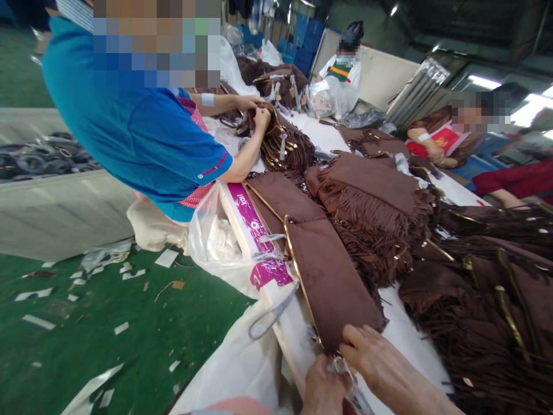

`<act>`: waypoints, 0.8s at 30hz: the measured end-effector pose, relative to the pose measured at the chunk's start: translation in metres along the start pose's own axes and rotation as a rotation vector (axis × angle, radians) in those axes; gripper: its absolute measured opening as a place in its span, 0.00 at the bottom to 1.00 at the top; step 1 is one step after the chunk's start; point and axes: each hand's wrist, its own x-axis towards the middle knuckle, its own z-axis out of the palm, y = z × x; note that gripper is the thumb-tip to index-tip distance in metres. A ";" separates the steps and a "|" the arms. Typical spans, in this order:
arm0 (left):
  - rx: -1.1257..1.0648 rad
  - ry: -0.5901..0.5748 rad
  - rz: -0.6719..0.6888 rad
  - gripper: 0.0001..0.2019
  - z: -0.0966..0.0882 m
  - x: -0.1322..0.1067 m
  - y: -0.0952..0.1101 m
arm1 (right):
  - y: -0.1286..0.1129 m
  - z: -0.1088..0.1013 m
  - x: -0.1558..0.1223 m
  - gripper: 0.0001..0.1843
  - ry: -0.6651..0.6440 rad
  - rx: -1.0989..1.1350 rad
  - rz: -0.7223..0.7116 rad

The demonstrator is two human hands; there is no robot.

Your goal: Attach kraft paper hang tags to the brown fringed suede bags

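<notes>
Brown bag: [337,282] lay flat along the edge of the white table [400,311], gold frame [296,259] facing the aisle side, near end at both hands.
Right hand: [369,349] curled fingers touched bag's near corner; couldn't tell if pinching.
Left hand: [324,383] just beside, below that end; grip partly hidden, couldn't tell.
Fringed bags: [375,184] heaped beyond.
Co-worker: [168,132] blue shirt, both hands on another bag.
Floor: [173,328] green, scrap-strewn.
</notes>
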 end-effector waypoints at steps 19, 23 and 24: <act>0.040 0.018 0.023 0.09 -0.005 -0.010 0.008 | 0.001 -0.002 0.006 0.15 -0.068 0.000 -0.034; 0.064 0.051 0.017 0.09 -0.002 -0.007 0.007 | 0.000 0.001 0.007 0.18 -0.065 0.016 -0.035; 0.077 0.068 0.012 0.09 -0.001 -0.005 0.006 | 0.000 0.002 0.007 0.18 -0.067 0.024 -0.027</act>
